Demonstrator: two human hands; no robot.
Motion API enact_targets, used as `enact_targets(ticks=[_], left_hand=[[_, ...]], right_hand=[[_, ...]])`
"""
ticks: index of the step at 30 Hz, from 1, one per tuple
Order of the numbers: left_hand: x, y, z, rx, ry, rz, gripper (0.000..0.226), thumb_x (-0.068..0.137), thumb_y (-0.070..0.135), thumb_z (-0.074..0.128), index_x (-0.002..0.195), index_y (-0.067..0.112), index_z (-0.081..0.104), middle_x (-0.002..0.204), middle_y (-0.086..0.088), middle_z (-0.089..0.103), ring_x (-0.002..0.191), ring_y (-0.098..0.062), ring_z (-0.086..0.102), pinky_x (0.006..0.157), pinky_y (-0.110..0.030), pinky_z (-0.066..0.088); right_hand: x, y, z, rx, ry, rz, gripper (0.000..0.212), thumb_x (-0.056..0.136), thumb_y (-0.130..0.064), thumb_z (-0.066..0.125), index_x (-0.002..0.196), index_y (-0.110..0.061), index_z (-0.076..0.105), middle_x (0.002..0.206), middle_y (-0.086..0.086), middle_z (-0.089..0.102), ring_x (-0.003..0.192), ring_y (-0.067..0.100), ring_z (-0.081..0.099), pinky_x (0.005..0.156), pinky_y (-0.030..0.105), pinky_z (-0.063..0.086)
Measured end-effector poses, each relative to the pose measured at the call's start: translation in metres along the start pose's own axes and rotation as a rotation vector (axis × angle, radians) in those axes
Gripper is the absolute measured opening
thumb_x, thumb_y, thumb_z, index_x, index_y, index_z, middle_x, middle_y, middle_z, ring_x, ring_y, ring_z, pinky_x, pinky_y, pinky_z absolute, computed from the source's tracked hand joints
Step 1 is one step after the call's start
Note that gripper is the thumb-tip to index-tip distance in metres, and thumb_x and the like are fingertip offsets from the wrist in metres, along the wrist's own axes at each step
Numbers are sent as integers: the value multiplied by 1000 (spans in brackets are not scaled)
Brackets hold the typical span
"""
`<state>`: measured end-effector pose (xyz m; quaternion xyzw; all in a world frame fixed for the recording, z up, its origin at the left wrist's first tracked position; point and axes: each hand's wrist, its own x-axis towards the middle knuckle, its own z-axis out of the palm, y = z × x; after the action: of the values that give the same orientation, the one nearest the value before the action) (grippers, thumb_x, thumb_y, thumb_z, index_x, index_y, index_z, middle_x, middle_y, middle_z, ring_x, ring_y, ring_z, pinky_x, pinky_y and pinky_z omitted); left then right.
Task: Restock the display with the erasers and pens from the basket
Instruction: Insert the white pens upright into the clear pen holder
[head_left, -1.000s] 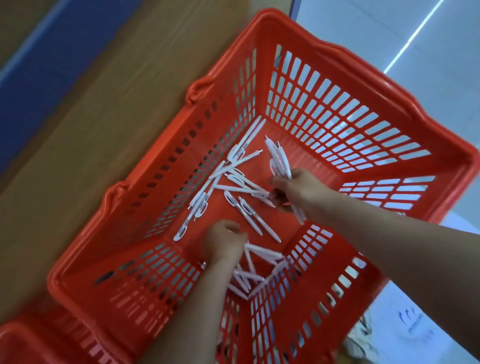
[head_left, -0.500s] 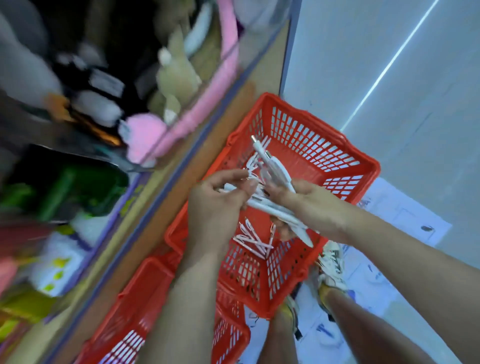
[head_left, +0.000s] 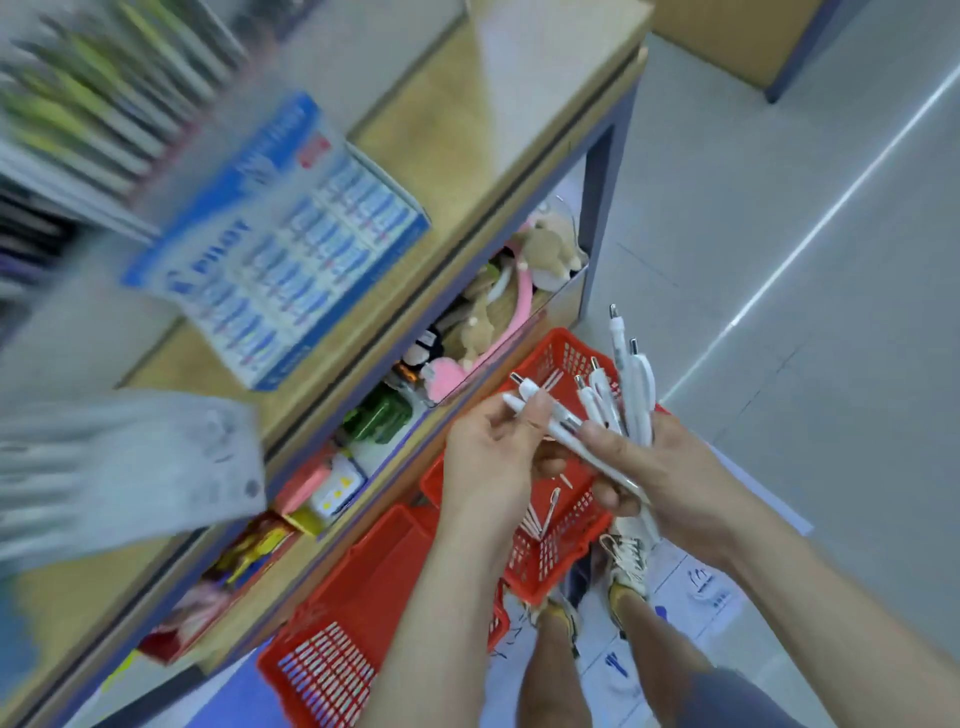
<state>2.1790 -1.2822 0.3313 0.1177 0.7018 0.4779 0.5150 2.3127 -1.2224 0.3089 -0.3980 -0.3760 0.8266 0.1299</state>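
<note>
- The right grip (head_left: 670, 467) is clenched round a fanned bundle of white pens (head_left: 631, 400), held above the red basket (head_left: 563, 569).
- The left grip (head_left: 488, 452) pinches 1 or 2 pens of that bundle near their silver ends.
- The pens look light, stiff and smooth-barrelled. A loose fan like this could well slide apart.
- Squaring the bundle and closing round the mid-barrels seems the safest hold, with single pens drawn out by their upper ends.
- A few loose pens (head_left: 543, 512) lie on the basket floor, below both hands.
- The right palm covers the bundle's lower ends, so the exact count cannot be told.
- No erasers can be made out anywhere.
- The blue display box (head_left: 291, 244) on the shelf (head_left: 467, 130) is motion-blurred, so its slots and free spaces are unreadable.
- A second red basket (head_left: 332, 670) is partly covered by the left forearm, and its contents are not visible.
</note>
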Motion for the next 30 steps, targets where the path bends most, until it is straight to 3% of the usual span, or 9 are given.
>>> enact_targets(ticks=[4,7,10,14,17,21,24,27,30], left_hand=[[-46,50,-3,-27,58,59,25,95,24,53,95,0,60,87,-23,70,67,-28,68,52,-24,52],[-77,81,-11,-60,156,118,26,96,25,51,103,0,56,91,-23,69,66,-29,69,49,-23,52],[-103,106,-29,-149,300,198,21,96,26,51,96,5,54,91,-25,68,62,-30,68,47,-25,52],[-134,135,-48,-242,351,272,6,90,14,60,92,9,58,87,-19,71,67,-25,69,54,-25,54],[-156,140,-60,-251,297,313,13,82,3,67,95,7,66,89,-13,74,78,-20,70,66,-24,54],[-175,136,-89,-253,305,335,16,88,3,61,103,1,65,99,-15,71,94,-30,68,82,-33,55],[-184,143,-114,-302,327,349,16,93,6,53,104,3,64,94,-18,69,89,-28,66,85,-39,55],[-196,153,-145,-255,358,354,20,97,10,46,105,10,65,71,-6,64,71,-19,63,72,-34,56],[-213,160,-184,-53,393,356,21,94,9,51,101,15,70,57,0,55,54,-10,53,54,-23,48]], right_hand=[[-32,-48,22,-19,-136,12,40,57,-49,86,78,-18,70,55,4,54,45,14,51,40,20,37],[-51,-84,41,-57,-218,53,28,68,-40,80,76,-16,68,52,3,56,42,13,52,39,18,37],[-70,-119,62,-150,-311,61,17,81,-24,64,81,-8,61,52,1,61,40,13,51,37,18,35],[-81,-140,94,-216,-278,-80,11,84,-10,65,77,-3,60,52,3,58,38,10,43,39,18,30],[-81,-142,134,-212,-277,-203,16,78,-12,74,69,-9,61,51,10,49,39,12,40,39,19,29],[-82,-136,179,-219,-281,-257,19,81,-14,67,63,-23,66,45,-4,46,38,10,38,38,20,30],[-83,-130,206,-286,-288,-227,13,86,-14,65,74,-18,67,49,-1,55,42,13,45,42,23,35],[-79,-128,227,-216,-269,-173,9,83,-12,64,79,-4,66,56,2,61,46,13,49,46,22,41],[-66,-130,236,124,-212,-23,26,73,-15,69,91,2,63,62,7,56,50,15,51,45,20,47]])
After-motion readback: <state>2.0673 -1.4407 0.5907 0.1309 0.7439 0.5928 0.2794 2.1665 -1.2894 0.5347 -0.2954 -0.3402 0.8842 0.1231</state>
